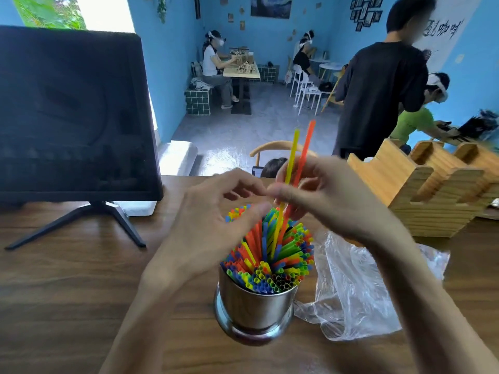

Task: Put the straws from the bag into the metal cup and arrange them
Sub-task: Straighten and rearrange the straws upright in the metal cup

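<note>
The right hand [324, 195] pinches a yellow straw [290, 168] and an orange straw [305, 155] — both rise toward 12 o'clock above the metal cup [253, 306], their lower ends among the packed straws [278, 257]. The left hand [216, 220] hovers at the bundle's 10 o'clock, fingers loosely bent, fingertips meeting the right hand's; it grips nothing. The cup stands on the wooden table [67, 279]. The clear plastic bag [356, 287] lies crumpled at the cup's 3 o'clock, just beside it — a dark monitor [73, 114] sits at 10 o'clock, a wooden holder [421, 190] at 2.
</note>
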A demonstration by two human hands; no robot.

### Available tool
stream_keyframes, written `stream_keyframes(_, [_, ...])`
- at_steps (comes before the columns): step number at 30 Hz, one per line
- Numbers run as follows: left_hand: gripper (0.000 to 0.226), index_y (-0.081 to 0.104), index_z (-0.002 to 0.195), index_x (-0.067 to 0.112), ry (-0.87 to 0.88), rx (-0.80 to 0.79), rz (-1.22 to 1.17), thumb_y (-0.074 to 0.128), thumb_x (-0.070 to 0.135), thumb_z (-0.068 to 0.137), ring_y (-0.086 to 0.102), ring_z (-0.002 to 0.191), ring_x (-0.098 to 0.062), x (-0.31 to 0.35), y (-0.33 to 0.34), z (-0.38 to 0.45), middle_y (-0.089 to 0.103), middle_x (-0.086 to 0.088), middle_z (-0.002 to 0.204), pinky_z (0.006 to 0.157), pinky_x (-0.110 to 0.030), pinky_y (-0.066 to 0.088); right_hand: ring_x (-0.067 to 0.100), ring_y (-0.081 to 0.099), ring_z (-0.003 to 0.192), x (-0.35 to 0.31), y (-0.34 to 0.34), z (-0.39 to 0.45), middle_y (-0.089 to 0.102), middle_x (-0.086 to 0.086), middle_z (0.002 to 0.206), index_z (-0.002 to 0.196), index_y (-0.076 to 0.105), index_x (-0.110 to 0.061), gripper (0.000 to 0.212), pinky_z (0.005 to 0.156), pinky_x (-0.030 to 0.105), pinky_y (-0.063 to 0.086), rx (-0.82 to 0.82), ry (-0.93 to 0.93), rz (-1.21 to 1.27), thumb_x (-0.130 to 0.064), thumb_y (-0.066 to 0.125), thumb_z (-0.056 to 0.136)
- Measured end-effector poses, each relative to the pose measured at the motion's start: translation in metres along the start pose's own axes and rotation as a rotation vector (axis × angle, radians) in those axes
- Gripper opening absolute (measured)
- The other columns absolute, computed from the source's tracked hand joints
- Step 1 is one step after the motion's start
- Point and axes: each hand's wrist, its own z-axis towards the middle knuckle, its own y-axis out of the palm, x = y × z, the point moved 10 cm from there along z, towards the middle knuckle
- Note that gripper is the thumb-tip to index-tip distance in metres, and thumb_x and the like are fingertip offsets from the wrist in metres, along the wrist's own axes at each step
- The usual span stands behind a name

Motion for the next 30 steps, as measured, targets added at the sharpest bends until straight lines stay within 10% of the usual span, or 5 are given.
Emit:
stream_keyframes(5, [0.047,0.063,0.129,0.041,0.031,0.018,-0.171,0.077,0.035,0.085,0.069,0.094,-0.02,0.009,0.006,0.006,0.07,0.015,0.111,0.08,-0.031,0.058,0.005,0.065,0.069,0.017,0.03,-0.013,0.071,-0.009,0.07,0.082,0.076,-0.025,0.035,0.063,0.03,0.052,-0.101,-0.004,-0.329,-0.059,0.074,0.076])
stream_keyframes(9, [0.03,0.074,0.113,0.04,0.094,0.092,-0.065,0.08,0.033,0.084,0.071,0.082,-0.011,0.018,0.011,0.004,0.076,0.018,0.092,0.075,-0.024,0.057,0.018,0.068,0.077,0.014,0.045,-0.014,0.074,0.002,0.079,0.093,0.077,-0.022,0.053,0.069,0.041,0.051,-0.159,-0.045,-0.507,-0.069,0.068,0.072])
stream_keyframes(15, [0.025,0.078,0.102,0.041,0.02,0.083,0.014,0.083,0.033,0.079,0.071,0.084,0.005,-0.006,0.005,-0.004,0.076,0.023,0.091,0.077,-0.021,0.058,0.013,0.071,0.08,0.041,-0.017,-0.01,0.079,0.002,0.088,0.092,0.081,-0.02,0.025,0.068,0.028,0.055,0.036,0.039,0.162,-0.04,0.077,0.079])
stream_keyframes(22, [0.019,0.077,0.103,0.047,-0.054,-0.185,0.184,0.075,0.041,0.084,0.058,0.105,0.003,-0.022,0.024,-0.005,0.072,0.022,0.102,0.089,-0.027,0.053,-0.002,0.067,0.075,0.08,0.014,0.01,0.076,-0.015,0.084,0.098,0.08,-0.028,0.017,0.066,0.018,0.049,-0.091,0.174,-0.027,-0.041,0.07,0.093])
stream_keyframes(30, [0.021,0.071,0.099,0.055,-0.059,-0.169,0.148,0.075,0.042,0.083,0.058,0.107,0.004,-0.027,0.022,-0.008,0.067,0.03,0.098,0.087,-0.02,0.052,0.029,0.072,0.083,0.077,0.03,0.019,0.078,0.008,0.083,0.085,0.082,-0.013,0.029,0.074,0.041,0.058,-0.216,0.187,0.061,-0.041,0.073,0.089])
